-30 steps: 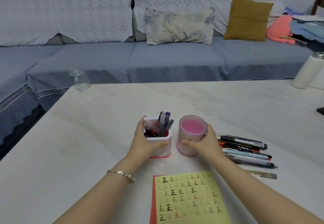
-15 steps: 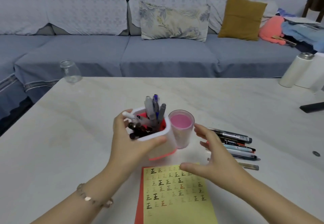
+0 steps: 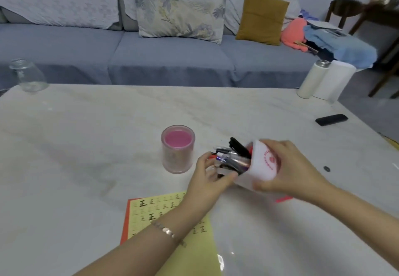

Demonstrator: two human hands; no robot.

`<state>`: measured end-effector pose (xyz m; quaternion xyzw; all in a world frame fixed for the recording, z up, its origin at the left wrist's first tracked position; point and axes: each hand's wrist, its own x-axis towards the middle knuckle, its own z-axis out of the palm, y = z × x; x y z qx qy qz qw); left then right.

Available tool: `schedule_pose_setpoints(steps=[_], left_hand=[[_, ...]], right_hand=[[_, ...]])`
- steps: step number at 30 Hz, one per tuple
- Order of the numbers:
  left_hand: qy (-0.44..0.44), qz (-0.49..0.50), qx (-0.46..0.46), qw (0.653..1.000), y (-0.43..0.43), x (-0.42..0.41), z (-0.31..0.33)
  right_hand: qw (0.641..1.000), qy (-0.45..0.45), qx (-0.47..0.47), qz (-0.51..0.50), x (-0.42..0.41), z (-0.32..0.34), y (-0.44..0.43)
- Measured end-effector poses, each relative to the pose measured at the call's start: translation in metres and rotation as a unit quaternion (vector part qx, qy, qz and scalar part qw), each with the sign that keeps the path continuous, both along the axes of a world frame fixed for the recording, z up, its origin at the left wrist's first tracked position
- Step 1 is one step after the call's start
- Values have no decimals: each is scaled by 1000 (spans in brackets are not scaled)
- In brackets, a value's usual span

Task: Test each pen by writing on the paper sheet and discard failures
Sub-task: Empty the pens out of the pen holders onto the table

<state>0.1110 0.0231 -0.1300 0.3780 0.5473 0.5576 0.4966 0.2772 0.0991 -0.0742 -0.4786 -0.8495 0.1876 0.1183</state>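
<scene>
At the upper left of the frame, a clear glass jar (image 3: 28,78) stands on the far edge of a pale marble table (image 3: 86,157). Left of centre stands a round pink-lined cup (image 3: 178,148), upright and holding no pens, perhaps meant for sorted ones. Below it, at the lower centre, lies the yellow paper sheet (image 3: 149,211) printed with rows of characters, partly under the left forearm. Just right of centre, the left hand (image 3: 208,180) curls its fingers and thumb around the pens (image 3: 233,159) sticking out of a white pen holder (image 3: 263,165). The right hand (image 3: 291,167) wraps around this holder and tips it sideways, mouth toward the left, likely so the pens slide out for testing. At the far right lie a black remote (image 3: 331,119) and, farther back, two white bottles (image 3: 313,79).
</scene>
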Motion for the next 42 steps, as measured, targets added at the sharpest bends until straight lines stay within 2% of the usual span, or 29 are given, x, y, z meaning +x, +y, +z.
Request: schedule_pose_setpoints(steps=[4,7,10,13,15,17,20,23,27,29,32,34,35,37,38,39,40,42], left_hand=[[59,43,-10,997,30,12,-25],[137,40,8,990,45,18,-37],[252,33,14,967,59,21,-51],[395,-16,-29,918,68,18,-69],[478,-41,-50,876,70,16,-77],[515,-43,-50,855,71,15,-84],[547,-40,-49,835,73,16,-90],[572,-43,-60,817,73,18,-91],[602,-55,-78,793,74,19,-90],[614,-73,-98,780,77,19,-85],[611,-105,-111,776,79,16,-71],[562,-85,-60,820,73,12,-59],[498,-68,-23,864,67,10,-49],[292,-39,17,955,47,9,-21],[187,-36,19,981,34,9,-5],[112,-42,22,993,20,8,10],[77,-54,33,995,6,5,20],[63,-74,78,992,-16,0,30]], right_hand=[[978,-176,115,9,-6,9,37],[955,-245,157,51,-20,8,52],[924,-313,202,87,-27,-3,60],[919,-327,196,99,-28,-5,62],[901,-339,239,128,-25,-8,63],[894,-315,286,137,-22,-3,63],[878,-375,258,148,-5,0,61],[849,-419,299,119,15,1,62],[895,-303,315,86,44,-7,65],[938,-231,257,38,47,-2,59],[992,-73,95,-37,47,0,44],[997,37,26,-58,46,-3,32],[994,91,5,-63,44,-4,25],[977,200,-46,-62,37,-8,10],[962,257,-78,-52,30,-10,1],[948,297,-103,-42,22,-12,-8],[938,325,-119,-29,11,-13,-17],[923,358,-143,-8,-12,-18,-34]])
